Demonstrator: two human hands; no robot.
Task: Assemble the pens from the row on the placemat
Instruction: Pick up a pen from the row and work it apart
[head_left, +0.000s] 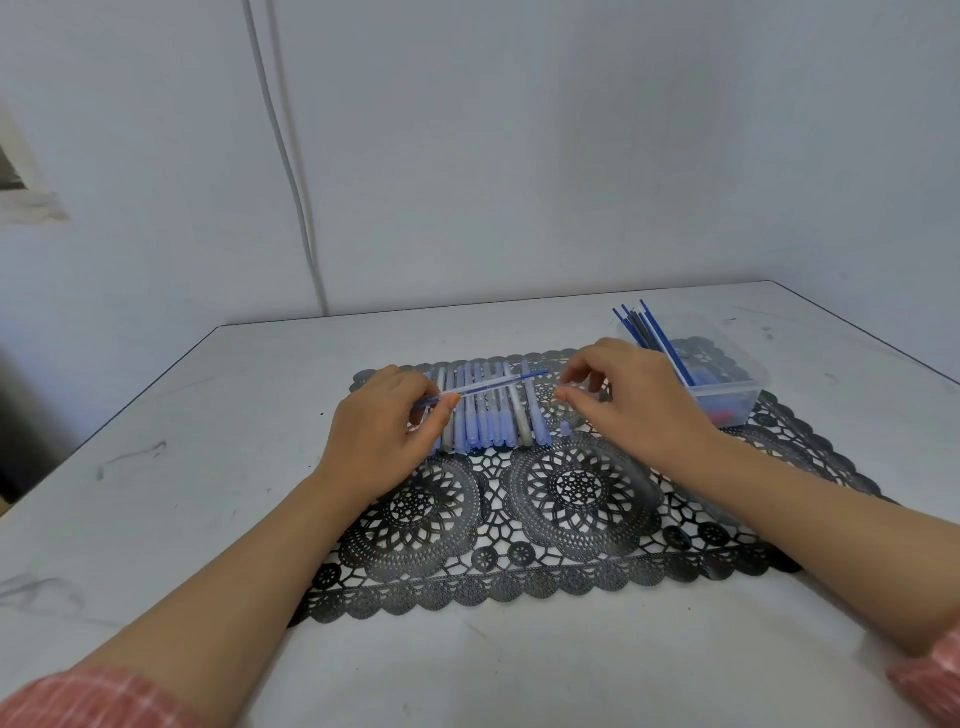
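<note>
A row of several blue and grey pens lies side by side at the back of the black lace placemat. My left hand pinches a clear pen barrel with a blue refill sticking out of its right end, held crosswise above the row. My right hand hovers just right of the refill's tip, thumb and forefinger pinched close together; what they hold is too small to tell. A small blue cap stands on the mat right of the row.
A clear plastic box at the mat's back right holds several blue and dark refills and small parts. The white table ends at a wall behind, with a cable running down it.
</note>
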